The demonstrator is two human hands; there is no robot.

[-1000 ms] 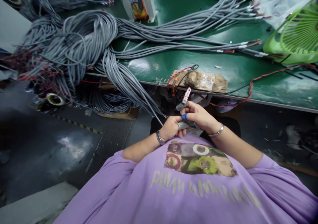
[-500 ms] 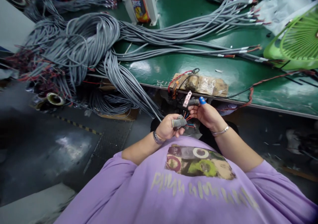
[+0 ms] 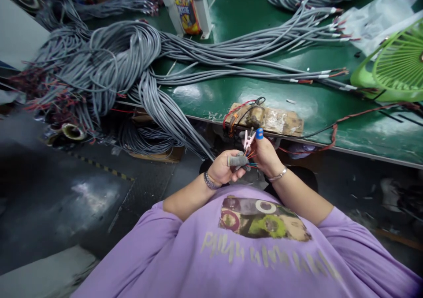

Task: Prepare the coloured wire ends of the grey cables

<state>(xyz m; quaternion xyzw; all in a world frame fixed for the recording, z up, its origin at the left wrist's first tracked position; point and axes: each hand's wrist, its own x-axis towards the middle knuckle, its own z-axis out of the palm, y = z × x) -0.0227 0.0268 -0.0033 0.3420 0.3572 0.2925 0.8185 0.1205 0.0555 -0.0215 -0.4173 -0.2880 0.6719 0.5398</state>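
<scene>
Writing: shirt print too blurred to read | left hand (image 3: 222,169) closed around grey cable end (image 3: 238,161), below green bench (image 3: 297,91) edge | right hand (image 3: 264,153) pinches pink clip (image 3: 247,140) at the fanned coloured wires (image 3: 251,155)

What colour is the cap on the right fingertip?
Blue; the cap on the right hand shows best in the head view.

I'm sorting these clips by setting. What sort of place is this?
Probably a cable or wire-harness assembly workshop. Big bundles of grey cables with stripped coloured ends sprawl over a green workbench, and the left hand and right hand work on one cable's coloured wires.
</scene>
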